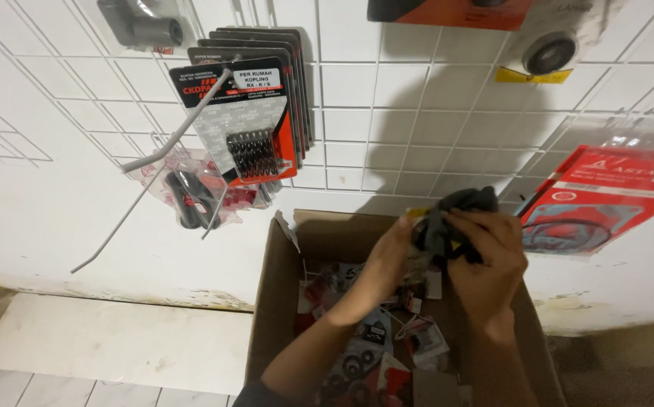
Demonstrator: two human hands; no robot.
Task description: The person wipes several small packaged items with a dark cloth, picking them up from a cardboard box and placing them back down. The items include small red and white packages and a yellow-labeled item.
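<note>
Broadly, I see a white wire-grid wall panel (387, 98) filling the back, with an open cardboard box (274, 301) below it, full of small packaged parts (417, 339). On the panel hang black-and-red blister cards holding coil springs (251, 128), and a red flat gasket packet (598, 200) hangs at the right. Above the box my left hand (387, 260) and right hand (489, 260) meet, fingers of both curled tight around a small black rubber part (455, 215), held just over the box's far edge.
</note>
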